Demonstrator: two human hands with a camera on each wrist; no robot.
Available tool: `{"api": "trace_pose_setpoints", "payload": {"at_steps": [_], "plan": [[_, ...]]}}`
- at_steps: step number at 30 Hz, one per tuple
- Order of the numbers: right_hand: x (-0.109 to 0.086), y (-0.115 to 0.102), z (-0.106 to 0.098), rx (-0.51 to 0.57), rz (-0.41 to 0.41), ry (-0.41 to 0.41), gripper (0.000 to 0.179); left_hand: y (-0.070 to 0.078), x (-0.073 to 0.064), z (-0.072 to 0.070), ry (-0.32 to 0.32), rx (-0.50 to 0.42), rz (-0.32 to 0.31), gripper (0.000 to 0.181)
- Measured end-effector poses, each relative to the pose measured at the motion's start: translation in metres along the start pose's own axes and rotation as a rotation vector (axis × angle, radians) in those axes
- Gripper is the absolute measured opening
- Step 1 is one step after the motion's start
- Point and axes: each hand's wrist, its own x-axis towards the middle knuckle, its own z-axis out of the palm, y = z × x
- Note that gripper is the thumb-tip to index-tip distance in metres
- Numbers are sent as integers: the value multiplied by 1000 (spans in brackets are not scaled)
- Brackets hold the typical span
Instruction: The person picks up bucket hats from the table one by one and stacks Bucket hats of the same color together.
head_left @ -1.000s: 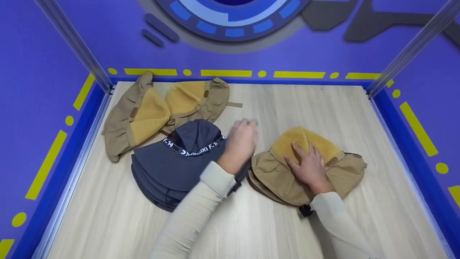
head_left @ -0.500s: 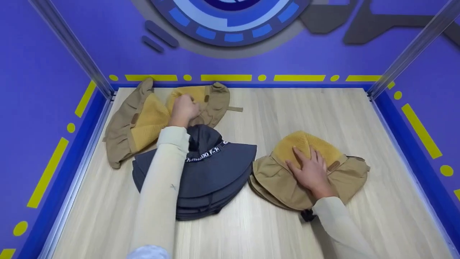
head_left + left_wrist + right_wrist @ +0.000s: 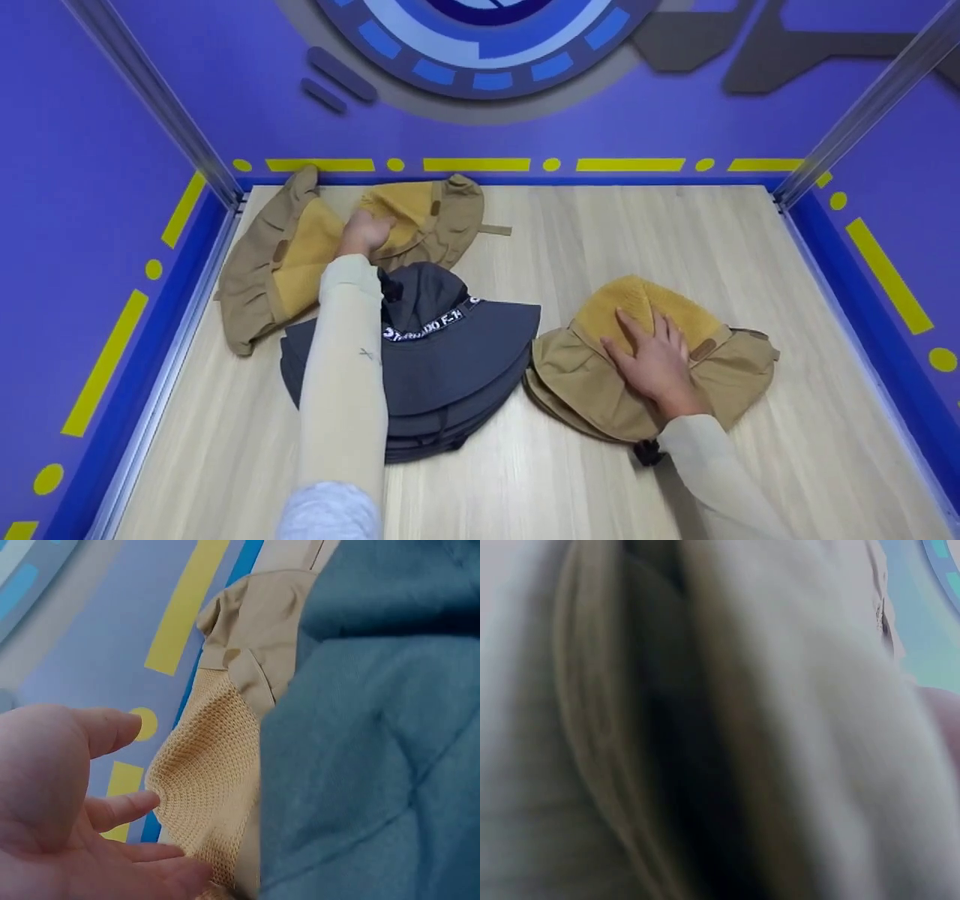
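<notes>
My left hand is at the left side of the yellow ribbed crown of a tan sun hat at the back. In the left wrist view its fingers stretch out to the crown's edge, the thumb held apart. Another tan hat with a yellow crown lies to the left. Below my left hand, a stack of dark grey bucket hats with a lettered band is partly covered by my forearm. My right hand rests with spread fingers on the top of a stack of tan and yellow hats.
The hats lie on a light wood-grain table. Blue printed walls with metal corner posts enclose its back and sides. A strap sticks out from the back hat. Blurred cloth fills most of the right wrist view.
My left hand has moved from beside the dark hats to the back tan hat, then slid slightly left along its crown. My right hand stays on its stack.
</notes>
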Motion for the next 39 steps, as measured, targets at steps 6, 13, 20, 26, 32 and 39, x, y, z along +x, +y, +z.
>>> {"api": "trace_pose_setpoints", "payload": {"at_steps": [6,13,20,26,32,39], "plan": [[1,-4,3,10,-2,-15,72,-13,2,0,39,15,-39,44],[-1,-6,2,39,8,-24,72,-14,1,7,16,78,-18,36],[-2,-6,0,34,7,-22,72,-10,2,9,-26,35,-77,63],[-3,-4,-2,37,12,-4,72,-3,4,9,15,-58,-83,98],[-4,-3,-2,40,18,1,72,5,6,16,110,-192,-24,83],[-2,0,-1,29,30,2,72,7,9,27,55,-170,80,27]]}}
